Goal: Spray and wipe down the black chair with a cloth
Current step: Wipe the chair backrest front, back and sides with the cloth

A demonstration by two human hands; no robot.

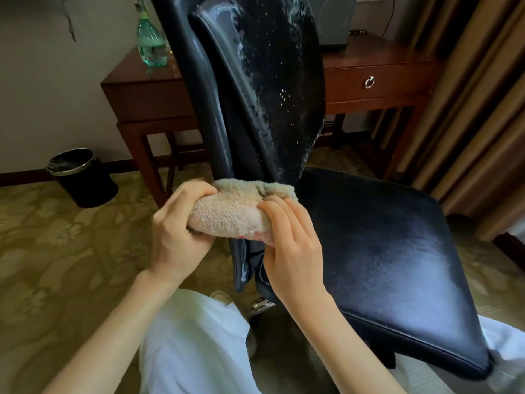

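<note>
Head view: left hand (pixel 181 223) and right hand (pixel 289 237) clamping folded terry cloth (pixel 230 211) around backrest (pixel 255 95) base, evidently to wipe droplets (pixel 284 98) above the grip.

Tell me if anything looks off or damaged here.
Nothing damaged. The chair backrest carries white droplets and foam streaks, expected after spraying and not yet wiped. Both hands, left and right, press the cloth around its lower edge.
</note>
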